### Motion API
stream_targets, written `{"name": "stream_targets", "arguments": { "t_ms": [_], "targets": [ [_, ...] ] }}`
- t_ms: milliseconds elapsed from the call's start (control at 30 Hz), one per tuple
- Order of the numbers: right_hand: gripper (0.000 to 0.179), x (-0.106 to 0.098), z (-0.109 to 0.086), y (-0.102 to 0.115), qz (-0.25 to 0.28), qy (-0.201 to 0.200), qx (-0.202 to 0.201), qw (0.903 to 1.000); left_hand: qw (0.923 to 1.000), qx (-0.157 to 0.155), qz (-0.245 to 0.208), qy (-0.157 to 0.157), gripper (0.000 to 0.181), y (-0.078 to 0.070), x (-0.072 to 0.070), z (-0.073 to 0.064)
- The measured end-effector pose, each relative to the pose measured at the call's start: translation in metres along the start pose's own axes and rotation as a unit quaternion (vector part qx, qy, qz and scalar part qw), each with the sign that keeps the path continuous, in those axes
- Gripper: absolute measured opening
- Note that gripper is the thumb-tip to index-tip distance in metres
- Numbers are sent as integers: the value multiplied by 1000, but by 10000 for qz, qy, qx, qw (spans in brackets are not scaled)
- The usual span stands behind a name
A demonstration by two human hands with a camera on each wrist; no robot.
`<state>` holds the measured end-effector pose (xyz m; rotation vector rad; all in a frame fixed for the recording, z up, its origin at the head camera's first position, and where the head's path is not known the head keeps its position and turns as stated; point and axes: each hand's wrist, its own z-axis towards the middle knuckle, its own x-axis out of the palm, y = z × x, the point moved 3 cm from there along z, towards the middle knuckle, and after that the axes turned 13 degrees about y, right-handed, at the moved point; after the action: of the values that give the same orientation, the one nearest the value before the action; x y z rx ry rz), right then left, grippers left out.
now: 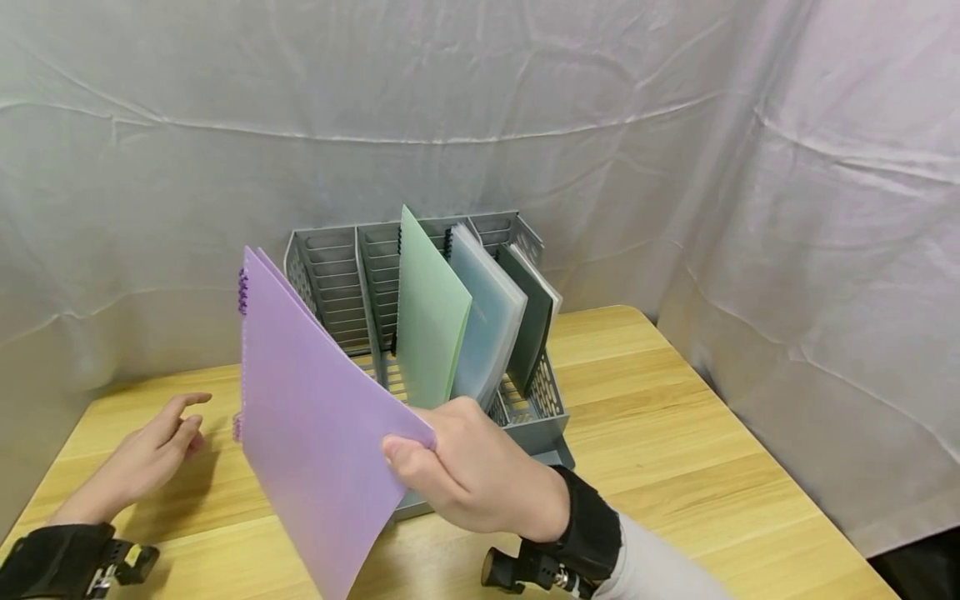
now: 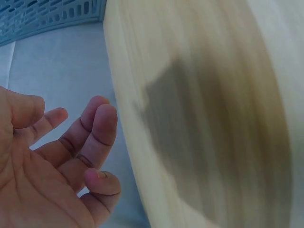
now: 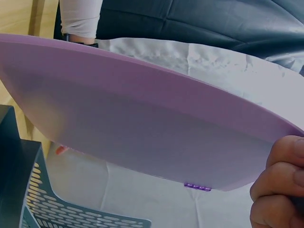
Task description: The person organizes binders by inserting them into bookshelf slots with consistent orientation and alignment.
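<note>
My right hand [image 1: 476, 471] pinches a purple ring-bound notebook [image 1: 315, 408] by its near right edge, thumb on the cover. The notebook is held up in front of the left part of a grey file organizer [image 1: 322, 283], its purple binding facing left. In the right wrist view the notebook [image 3: 142, 118] spans the picture beside the curled fingers [image 3: 278, 185]. My left hand [image 1: 153, 450] hovers over the table's left side, apart from everything, its fingers loosely bent. The left wrist view shows that hand [image 2: 52, 161] holding nothing.
Upright in the organizer's slots are a green notebook [image 1: 427, 317], a clear-bluish notebook [image 1: 483, 317] and a dark one [image 1: 525, 308] with a white one [image 1: 543, 287] behind it. The wooden table [image 1: 675, 467] is bordered by grey cloth [image 1: 450, 100] at back and sides.
</note>
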<state>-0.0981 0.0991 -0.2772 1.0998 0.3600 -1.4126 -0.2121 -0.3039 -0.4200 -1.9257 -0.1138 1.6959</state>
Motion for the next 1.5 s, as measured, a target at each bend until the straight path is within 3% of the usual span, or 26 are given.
{"name": "stream_targets", "arguments": {
  "t_ms": [333,667,1000,1500],
  "targets": [
    [29,-18,-10,2,-348,-270,-176,9989,9997,123,-82,200,42,-17,-3,13],
    [31,-33,-17,5,-452,-562,-489,9962,9978,591,-271,-99,40,-37,1,23],
    [27,-48,-25,5,-433,-793,-587,9942,9980,504,-357,159,44,-54,1,40],
    [31,-65,-37,5,-365,-959,-206,9945,9968,458,-563,348,55,-79,6,58]
  ]
}}
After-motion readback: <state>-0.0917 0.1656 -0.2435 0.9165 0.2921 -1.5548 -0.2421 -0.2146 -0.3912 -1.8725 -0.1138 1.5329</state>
